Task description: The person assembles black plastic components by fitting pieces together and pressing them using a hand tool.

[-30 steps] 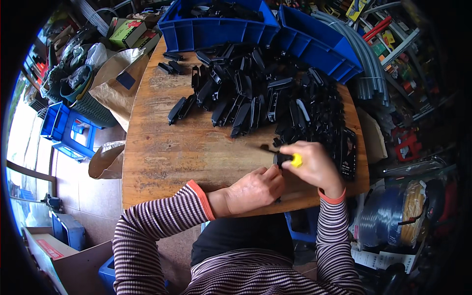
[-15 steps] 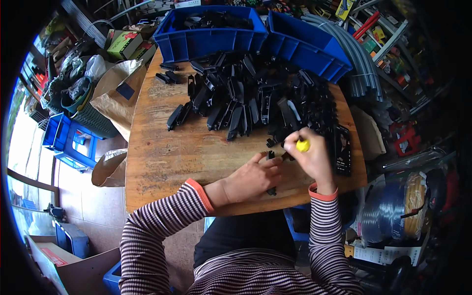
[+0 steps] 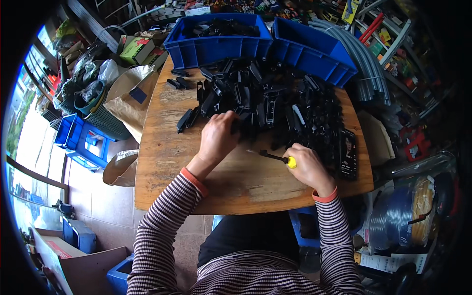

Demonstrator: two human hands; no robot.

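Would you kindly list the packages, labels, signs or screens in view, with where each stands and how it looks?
Phone: lying flat at the table's right edge, beside the right hand; dark slab, its lit screen showing a picture.
Green carton: upper left, behind the table; boxy, green with red marks.
Cardboard box: on the floor, lower left; brown, with a red-and-white label.
Printed sheet: lower right; white paper with dark print.

Part under left hand (image 3: 218,137) hidden

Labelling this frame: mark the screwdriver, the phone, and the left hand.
screwdriver (image 3: 275,157), head view, on its dark shaft next to the yellow handle.
phone (image 3: 348,152), head view, middle of its screen.
left hand (image 3: 217,137), head view, back of the hand.
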